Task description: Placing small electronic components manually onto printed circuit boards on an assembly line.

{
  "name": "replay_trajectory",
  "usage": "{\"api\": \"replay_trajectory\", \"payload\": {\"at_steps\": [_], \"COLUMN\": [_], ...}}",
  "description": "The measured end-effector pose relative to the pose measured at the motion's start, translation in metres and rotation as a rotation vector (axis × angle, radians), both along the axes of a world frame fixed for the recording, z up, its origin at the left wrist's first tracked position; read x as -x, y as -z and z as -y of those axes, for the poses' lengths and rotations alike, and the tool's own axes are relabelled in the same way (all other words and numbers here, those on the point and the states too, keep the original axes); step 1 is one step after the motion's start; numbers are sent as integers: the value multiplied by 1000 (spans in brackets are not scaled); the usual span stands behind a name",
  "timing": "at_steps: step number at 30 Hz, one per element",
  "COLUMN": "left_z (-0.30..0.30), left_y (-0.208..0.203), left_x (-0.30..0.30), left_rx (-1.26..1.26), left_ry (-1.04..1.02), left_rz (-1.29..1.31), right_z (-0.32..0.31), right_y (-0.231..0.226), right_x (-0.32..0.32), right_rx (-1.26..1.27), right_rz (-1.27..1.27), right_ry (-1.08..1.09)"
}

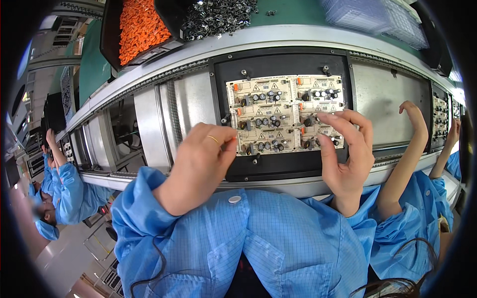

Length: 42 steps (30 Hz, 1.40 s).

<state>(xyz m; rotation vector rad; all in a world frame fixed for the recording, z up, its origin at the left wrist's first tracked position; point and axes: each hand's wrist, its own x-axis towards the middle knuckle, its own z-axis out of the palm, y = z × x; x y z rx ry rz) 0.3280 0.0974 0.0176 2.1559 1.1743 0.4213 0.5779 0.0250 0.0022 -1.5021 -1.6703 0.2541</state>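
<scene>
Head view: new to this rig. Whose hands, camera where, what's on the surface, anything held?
No robot: a person in a blue smock works bare-handed. The camera sits on their head, looking down through a fisheye lens. In front lies a panel of circuit boards in a black frame. Beyond it are loose orange parts, shiny dark parts and clear plastic trays. The left hand is pinched at the panel's left edge; orange shows there, but whether it's held is unclear. The right hand is open over the panel's right side, nothing visibly held. The bare arm further right is a co-worker's.
</scene>
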Motion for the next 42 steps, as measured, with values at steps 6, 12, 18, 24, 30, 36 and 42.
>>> {"api": "replay_trajectory", "payload": {"at_steps": [6, 12, 18, 24, 30, 36, 42], "left_z": [2, 0, -2, -2, 3, 7, 5], "left_y": [14, 15, 17, 18, 22, 24, 26], "left_x": [-11, -14, -16, -15, -13, -13, -13], "left_rx": [-47, 17, -13, -13, -8, -29, -36], "left_ry": [88, 137, 147, 139, 143, 148, 156], "left_rz": [-52, -117, -98, -80, -110, -95, -103], "right_z": [11, 14, 14, 14, 26, 44, 51], "right_y": [5, 0, -1, 0, 2, 4, 8], "right_x": [-3, -6, -6, -1, 8, 11, 4], "right_rx": [8, 35, 35, 26, 18, -2, -20], "right_rz": [-64, -82, -84, -112, -114, -136, -130], "right_ry": [10, 28, 29, 10, 13, 103, 108]}}
